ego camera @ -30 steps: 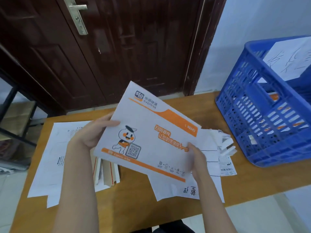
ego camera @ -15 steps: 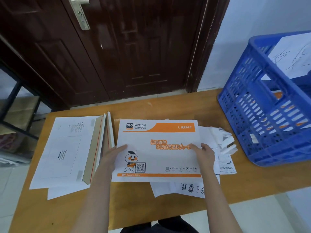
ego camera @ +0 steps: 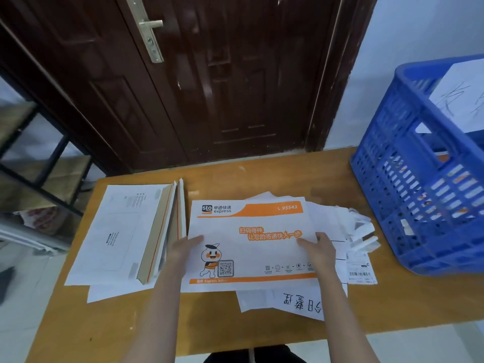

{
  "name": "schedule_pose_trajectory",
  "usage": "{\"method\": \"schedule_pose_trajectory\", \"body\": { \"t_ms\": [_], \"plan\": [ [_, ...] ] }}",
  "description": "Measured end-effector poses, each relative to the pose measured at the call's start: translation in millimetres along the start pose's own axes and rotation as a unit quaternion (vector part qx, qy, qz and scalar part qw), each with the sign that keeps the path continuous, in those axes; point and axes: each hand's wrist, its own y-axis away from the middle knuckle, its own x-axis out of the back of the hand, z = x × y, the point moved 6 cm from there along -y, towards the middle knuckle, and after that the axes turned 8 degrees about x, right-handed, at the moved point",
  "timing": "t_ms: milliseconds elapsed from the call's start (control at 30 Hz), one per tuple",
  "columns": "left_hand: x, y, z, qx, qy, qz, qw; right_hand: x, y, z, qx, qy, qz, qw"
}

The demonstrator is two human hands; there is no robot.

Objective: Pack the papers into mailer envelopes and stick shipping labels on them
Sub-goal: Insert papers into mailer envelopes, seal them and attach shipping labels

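A flat rectangular mailer (ego camera: 251, 244), smooth white card with orange bands, a cartoon mascot and a QR code, lies face up on the wooden table (ego camera: 262, 179). The left hand (ego camera: 183, 251) lies on its left edge with fingers straight and together, pressing it down; the right hand (ego camera: 318, 248) rests the same way on its right part, fingers flat and pointing inward. Nothing is pinched by either.

Under the mailer and toward the near edge from the right hand lies a thin white paper (ego camera: 288, 302) with handwritten black characters. Just right of the right hand are crumpled white strips (ego camera: 362, 231) and a small barcode label (ego camera: 361, 268). Left of the left hand, a stack of stiff mailers (ego camera: 115, 231) lies back side up, brown flaps with a red strip showing. Well right of the right hand stands a perforated blue plastic crate (ego camera: 419, 205).
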Motion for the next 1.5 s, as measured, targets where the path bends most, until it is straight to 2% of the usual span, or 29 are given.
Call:
{"method": "schedule_pose_trajectory", "body": {
  "t_ms": [200, 367, 467, 600, 800, 1000, 1233, 1500],
  "plan": [
    [-5.6, 34.1, 36.5, -0.06, -0.057, -0.027, 0.996, 24.8, 10.6, -26.6, 0.048, -0.017, 0.031, 0.998],
    [-3.5, 65.4, 64.2, -0.141, -0.096, -0.101, 0.98, 58.4, 34.3, -56.2, 0.074, -0.018, 0.054, 0.996],
    [-6.7, 95.0, 80.6, -0.168, -0.077, -0.136, 0.973, 84.5, 56.9, -78.7, 0.103, -0.013, 0.067, 0.992],
    [-15.6, 133.2, 104.8, -0.216, -0.058, -0.14, 0.965, 122.6, 80.5, -102.9, 0.112, 0.008, 0.09, 0.99],
    [-51.8, 177.3, 134.3, -0.228, -0.053, -0.172, 0.957, 192.9, 107.8, -134.9, 0.113, 0.028, 0.135, 0.984],
    [-121.3, 220.1, 151.5, -0.237, -0.078, -0.241, 0.938, 268.4, 117.7, -133.9, 0.116, 0.035, 0.179, 0.976],
    [-234.3, 271.6, 166.4, -0.272, -0.124, -0.264, 0.917, 373.9, 97.1, -107.2, 0.109, 0.018, 0.24, 0.965],
    [-373.9, 316.3, 190.2, -0.297, -0.139, -0.291, 0.899, 503.3, 40.2, -90.7, 0.122, 0.005, 0.272, 0.955]
  ]
}}
